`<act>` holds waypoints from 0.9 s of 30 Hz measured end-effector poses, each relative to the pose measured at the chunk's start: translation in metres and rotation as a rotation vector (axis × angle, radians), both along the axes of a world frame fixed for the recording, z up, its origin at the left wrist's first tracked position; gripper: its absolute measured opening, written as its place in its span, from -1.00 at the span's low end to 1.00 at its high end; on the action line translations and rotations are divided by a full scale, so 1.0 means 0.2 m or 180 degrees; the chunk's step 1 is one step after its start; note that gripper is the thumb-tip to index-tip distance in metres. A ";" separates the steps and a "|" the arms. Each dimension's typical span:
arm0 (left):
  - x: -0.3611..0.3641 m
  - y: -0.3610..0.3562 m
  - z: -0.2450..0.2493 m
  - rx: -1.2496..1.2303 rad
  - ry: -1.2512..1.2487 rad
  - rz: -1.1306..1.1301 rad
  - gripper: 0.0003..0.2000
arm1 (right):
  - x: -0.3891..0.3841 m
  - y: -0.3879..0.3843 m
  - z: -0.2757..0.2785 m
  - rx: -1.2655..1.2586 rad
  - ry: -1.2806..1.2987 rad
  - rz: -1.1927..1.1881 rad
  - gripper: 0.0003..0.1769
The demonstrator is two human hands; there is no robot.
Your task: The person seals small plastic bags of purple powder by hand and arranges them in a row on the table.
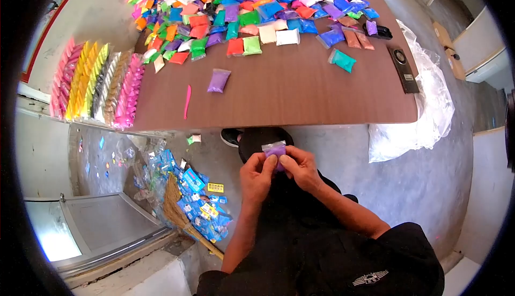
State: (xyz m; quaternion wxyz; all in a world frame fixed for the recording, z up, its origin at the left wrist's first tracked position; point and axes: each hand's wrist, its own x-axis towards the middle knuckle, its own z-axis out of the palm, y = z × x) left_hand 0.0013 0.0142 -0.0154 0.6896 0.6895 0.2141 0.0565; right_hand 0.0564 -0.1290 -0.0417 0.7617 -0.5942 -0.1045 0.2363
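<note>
We've got left hand (257,177) and right hand (301,168) pinching purple packet (276,150); clear edge (273,145) beyond fingers (290,163), possibly creased.

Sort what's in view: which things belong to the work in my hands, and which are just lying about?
Likely belonging:
held purple packet, pinched by left hand and right hand
loose purple packet
piled coloured packets

Probably lying about:
broom
blue wrappers
clear plastic sheeting

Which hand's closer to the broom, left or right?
Left. The left hand is on the broom's side, up and to the right of it in view; the right hand is farther right, across the held purple packet.
</note>
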 end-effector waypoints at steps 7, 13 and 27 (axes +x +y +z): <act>-0.02 -0.01 0.01 0.0482 -0.0103 -0.0185 -0.81 | 0.00 0.01 0.00 0.0159 0.0387 -0.0138 -0.77; -0.01 -0.01 0.00 0.0035 -0.0082 -0.0032 -0.81 | 0.00 0.03 -0.07 0.0184 -0.0004 -0.0204 -0.81; 0.01 -0.03 0.04 0.0002 -0.0207 0.0036 -0.83 | 0.00 0.01 -0.04 0.0092 0.0067 -0.0084 -0.80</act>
